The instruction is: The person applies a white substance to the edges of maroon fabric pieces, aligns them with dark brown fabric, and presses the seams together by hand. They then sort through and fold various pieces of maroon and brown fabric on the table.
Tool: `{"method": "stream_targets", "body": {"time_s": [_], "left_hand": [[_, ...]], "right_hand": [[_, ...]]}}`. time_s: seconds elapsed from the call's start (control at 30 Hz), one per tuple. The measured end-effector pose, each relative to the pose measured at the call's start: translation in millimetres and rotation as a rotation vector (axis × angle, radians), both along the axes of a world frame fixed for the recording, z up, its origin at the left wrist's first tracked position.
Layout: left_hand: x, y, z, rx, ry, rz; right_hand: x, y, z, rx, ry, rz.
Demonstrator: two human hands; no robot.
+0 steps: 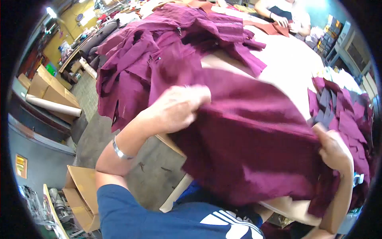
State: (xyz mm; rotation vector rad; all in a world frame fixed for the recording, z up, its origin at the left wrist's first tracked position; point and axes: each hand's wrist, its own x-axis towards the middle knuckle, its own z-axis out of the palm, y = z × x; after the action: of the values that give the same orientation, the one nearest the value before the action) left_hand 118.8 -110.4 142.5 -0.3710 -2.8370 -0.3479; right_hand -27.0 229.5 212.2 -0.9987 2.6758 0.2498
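Observation:
A maroon fabric piece is stretched between my hands in front of my chest, with a zipper-like seam running across it. My left hand is closed on its left edge, the knuckles facing up. At the other end my right hand pinches the right edge, thumb on top. The cloth is partly blurred by motion, and its lower part hangs toward my lap. Just beyond my left hand lies a big heap of maroon fabric pieces with small metal zipper pulls. More maroon and dark grey pieces are stacked beside my right hand.
A pale work table spreads ahead. Across it another person's hands handle reddish-brown fabric. Cardboard boxes stand on the floor at left, with an open carton nearer me. Shelving with stacked goods is at the far right.

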Motion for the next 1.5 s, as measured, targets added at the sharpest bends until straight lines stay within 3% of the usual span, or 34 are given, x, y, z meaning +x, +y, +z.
{"method": "stream_targets", "body": {"time_s": [0.03, 0.07, 0.1, 0.13, 0.2, 0.23, 0.27, 0.37, 0.5, 0.53, 0.57, 0.63, 0.67, 0.7, 0.73, 0.77, 0.8, 0.87, 0.93, 0.97, 1.23, 1.4, 1.5], "left_hand": [[0, -6, 6, 0.100, -0.162, -0.053], [1, -11, 15, 0.206, -0.333, -0.111], [0, -19, 26, 0.212, -0.181, -0.166], [0, -31, 45, 0.226, -0.144, -0.085], [4, -61, 80, -0.022, 0.278, 0.256], [6, -97, 104, -0.278, 0.383, 0.637], [12, -113, 124, -0.400, 0.632, 0.782], [32, -118, 170, -0.772, 1.472, 0.679], [57, -134, 173, -1.156, 1.369, 1.107], [55, -145, 158, -0.498, 1.244, 1.207], [48, -113, 155, -0.168, 0.891, 1.024], [32, -147, 130, -0.308, 0.505, 1.017], [22, -213, 95, -0.769, 0.456, 1.187], [10, -206, 72, -0.803, 0.519, 0.970], [-5, -227, 44, -0.776, 0.431, 0.918], [-22, -231, 16, -0.808, 0.232, 1.015], [-34, -244, -15, -0.799, 0.211, 0.987], [-46, -256, -47, -0.539, 0.005, 1.014], [-45, -250, -52, -0.577, 0.126, 0.992], [-49, -248, -55, -0.573, 0.122, 0.978], [-55, -247, -53, -0.626, 0.054, 0.956], [-40, -239, -20, -0.357, -0.015, 1.031], [-25, -219, 0, -0.299, 0.127, 0.957]], "right_hand": [[-13, -14, -2, 0.010, -0.169, 0.061], [-33, -27, -2, 0.096, -0.117, 0.088], [-53, -43, 1, 0.183, -0.073, 0.117], [-55, -73, 19, 0.232, 0.185, 0.136], [-75, -125, 40, 0.065, 0.422, 0.192], [-84, -149, 49, -0.050, 0.492, 0.220], [-93, -171, 56, -0.167, 0.540, 0.253], [-114, -236, 77, -0.489, 0.592, 0.338], [-138, -322, 90, -0.767, 0.581, 0.407], [-143, -345, 87, -0.814, 0.569, 0.419], [-148, -364, 80, -0.838, 0.549, 0.422], [-157, -399, 54, -0.841, 0.500, 0.429], [-158, -411, 32, -0.817, 0.462, 0.444], [-155, -419, 4, -0.778, 0.445, 0.479], [-147, -420, -25, -0.726, 0.451, 0.525], [-140, -415, -64, -0.758, 0.588, 0.668], [-108, -412, -86, -0.591, 0.534, 0.558], [-100, -402, -161, -0.558, 0.441, 0.664], [-86, -377, -225, -0.558, 0.249, 0.633], [-69, -367, -229, -0.621, 0.142, 0.495], [-60, -359, -222, -0.820, 0.092, 0.452], [-28, -326, -220, -0.779, 0.070, 0.466], [-3, -290, -214, -0.800, 0.013, 0.531]]}}
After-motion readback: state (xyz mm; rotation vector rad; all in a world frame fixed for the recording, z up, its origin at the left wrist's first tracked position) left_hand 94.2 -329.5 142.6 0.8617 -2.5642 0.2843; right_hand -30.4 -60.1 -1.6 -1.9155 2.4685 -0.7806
